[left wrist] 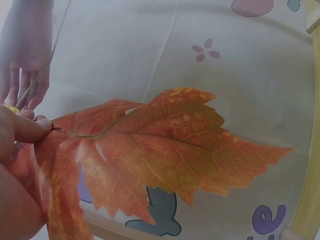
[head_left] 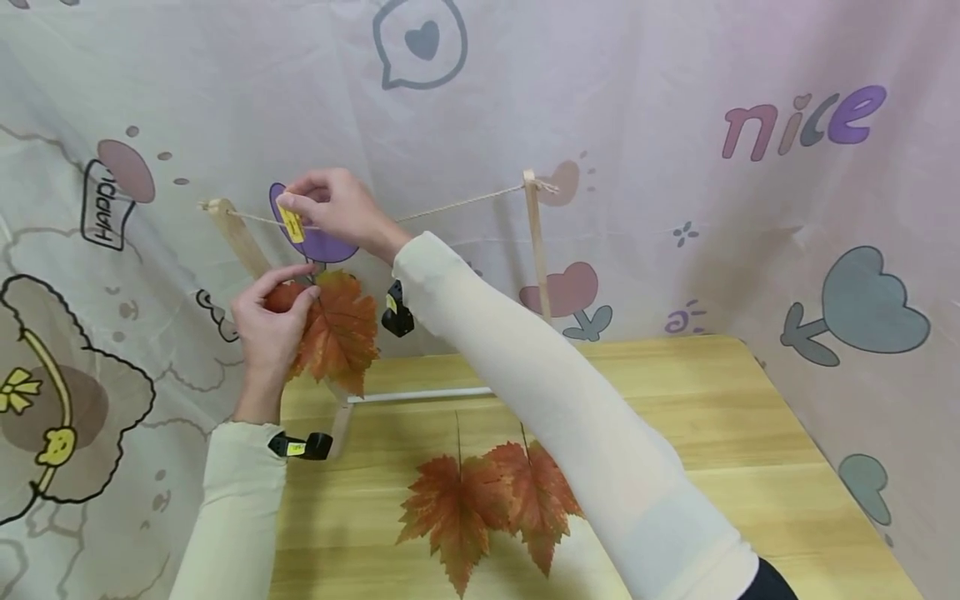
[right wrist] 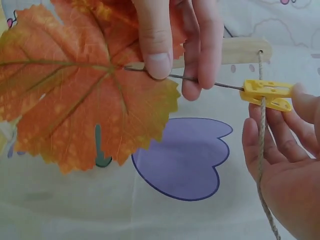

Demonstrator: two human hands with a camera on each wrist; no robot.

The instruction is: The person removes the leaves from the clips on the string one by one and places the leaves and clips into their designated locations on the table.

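My left hand (head_left: 266,317) pinches the thin dark stem of an orange-red artificial maple leaf (head_left: 341,325) between thumb and fingers, close to the blade. Above it, my right hand (head_left: 337,208) pinches a yellow clothespin (right wrist: 267,90) that sits across the twine (right wrist: 261,135). In the right wrist view the stem's far end (right wrist: 230,87) meets the clothespin's front end; whether its jaws grip the stem cannot be told. The leaf hangs just below the line, spreading sideways in the left wrist view, where the right hand (left wrist: 30,50) shows at upper left.
The twine runs between two wooden posts, left (head_left: 240,237) and right (head_left: 534,242), with a white crossbar (head_left: 420,394) low between them. Two more maple leaves (head_left: 453,508) lie on the wooden table (head_left: 750,433). A printed curtain (head_left: 600,100) hangs behind.
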